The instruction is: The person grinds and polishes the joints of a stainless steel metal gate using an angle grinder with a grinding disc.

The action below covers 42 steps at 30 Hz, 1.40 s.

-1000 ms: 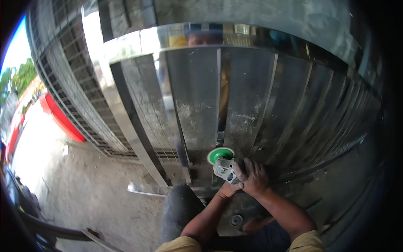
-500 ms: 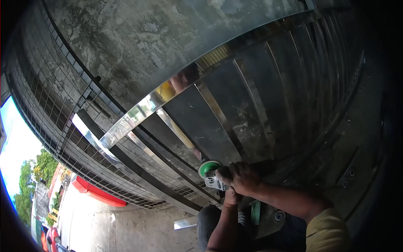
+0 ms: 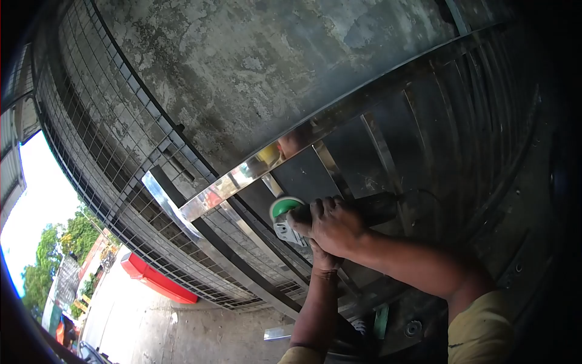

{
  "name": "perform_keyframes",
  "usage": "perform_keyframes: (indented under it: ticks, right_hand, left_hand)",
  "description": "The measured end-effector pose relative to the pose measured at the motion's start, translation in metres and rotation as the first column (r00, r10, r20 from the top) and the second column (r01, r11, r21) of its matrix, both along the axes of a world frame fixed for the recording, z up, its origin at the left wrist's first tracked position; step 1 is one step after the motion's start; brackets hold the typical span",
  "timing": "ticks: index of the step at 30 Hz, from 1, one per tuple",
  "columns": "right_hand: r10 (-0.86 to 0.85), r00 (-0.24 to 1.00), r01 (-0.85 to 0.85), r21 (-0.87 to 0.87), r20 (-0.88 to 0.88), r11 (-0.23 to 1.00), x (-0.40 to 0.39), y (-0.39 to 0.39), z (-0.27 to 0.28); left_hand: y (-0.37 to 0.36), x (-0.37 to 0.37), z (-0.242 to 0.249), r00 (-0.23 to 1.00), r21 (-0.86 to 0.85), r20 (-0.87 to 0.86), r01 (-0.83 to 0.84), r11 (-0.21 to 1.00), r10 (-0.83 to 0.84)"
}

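Note:
An angle grinder (image 3: 290, 233) with a green and white disc (image 3: 285, 207) is in front of me, its dark body stretching to the right. My right hand (image 3: 337, 227) is wrapped over that body just behind the metal head. Below it, my left hand (image 3: 325, 257) is closed at the grinder's head side, its fingers partly hidden under the right hand. The disc lies against or very close to an upright bar (image 3: 271, 183) of a shiny metal railing; actual contact cannot be made out. The railing's polished top rail (image 3: 242, 176) runs diagonally above the hands.
A wire mesh panel (image 3: 115, 176) curves along the left, before a stained concrete wall (image 3: 242, 67). Beyond it lies a red object (image 3: 159, 280). A loose metal piece (image 3: 277, 332) and a round disc (image 3: 413, 329) are on the floor. A cord (image 3: 428, 192) trails from the grinder.
Both hands and the grinder have moved up along the bar, closer to the top rail. The camera view has shifted, so the railing and mesh appear further right and lower.

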State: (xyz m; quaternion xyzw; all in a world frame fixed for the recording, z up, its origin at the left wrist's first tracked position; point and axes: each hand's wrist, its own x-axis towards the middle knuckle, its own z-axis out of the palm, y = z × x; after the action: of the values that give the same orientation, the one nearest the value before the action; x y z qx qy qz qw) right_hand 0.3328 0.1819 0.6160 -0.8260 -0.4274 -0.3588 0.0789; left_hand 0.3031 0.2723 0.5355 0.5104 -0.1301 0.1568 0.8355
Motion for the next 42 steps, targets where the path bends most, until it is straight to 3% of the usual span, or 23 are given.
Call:
perform_keyframes:
  ticks: [3, 9, 11, 14, 17, 21, 25, 29, 35, 38, 42]
  right_hand:
    - [-0.079, 0.990, 0.080, -0.005, 0.118, 0.997, -0.002, 0.009, 0.028]
    - [0.001, 0.993, 0.018, 0.166, -0.118, 0.986, 0.002, 0.010, 0.066]
    - [-0.004, 0.991, 0.010, 0.048, -0.134, 0.999, -0.007, 0.004, 0.084]
    - [0.021, 0.990, -0.001, 0.146, -0.136, 0.989, -0.006, 0.015, 0.085]
    - [0.005, 0.964, -0.005, 0.001, -0.265, 1.000, -0.014, 0.002, 0.100]
    - [-0.004, 0.977, 0.024, 0.089, -0.211, 0.996, -0.011, -0.015, 0.099]
    - [-0.062, 0.893, 0.107, 0.077, -0.447, 0.991, -0.018, -0.031, 0.114]
    - [0.014, 0.944, 0.032, 0.132, -0.330, 0.991, -0.007, -0.025, 0.104]
    - [0.088, 0.915, -0.026, 0.159, -0.394, 0.987, -0.005, -0.005, 0.100]
    - [0.070, 0.970, -0.044, 0.117, -0.232, 0.992, -0.004, 0.003, 0.094]
    - [0.058, 0.928, -0.033, 0.075, -0.367, 0.997, -0.017, 0.003, 0.112]
  left_hand:
    - [0.010, 0.007, 0.020, 0.999, -0.021, 0.032, -0.010, 1.000, 0.011]
    - [0.019, 0.015, 0.049, 0.987, -0.011, 0.104, 0.124, 0.992, -0.123]
    - [0.018, 0.012, 0.061, 0.982, -0.032, 0.124, 0.146, 0.989, -0.141]
    - [0.010, 0.000, 0.078, 0.984, -0.024, 0.150, 0.104, 0.994, -0.099]
    - [0.012, -0.002, 0.077, 0.983, -0.102, 0.041, 0.182, 0.978, -0.179]
    - [0.004, -0.001, 0.086, 0.965, -0.034, 0.001, 0.263, 0.964, -0.263]
    - [-0.004, 0.003, 0.091, 0.939, -0.033, -0.101, 0.327, 0.944, -0.329]
    - [-0.008, -0.001, 0.094, 0.960, -0.048, -0.021, 0.279, 0.959, -0.280]
    - [0.008, -0.001, 0.086, 0.973, -0.034, 0.028, 0.228, 0.973, -0.227]
    - [0.012, -0.002, 0.088, 0.974, -0.045, 0.091, 0.211, 0.977, -0.206]
    - [0.016, -0.019, 0.100, 0.974, -0.063, -0.046, 0.221, 0.973, -0.224]
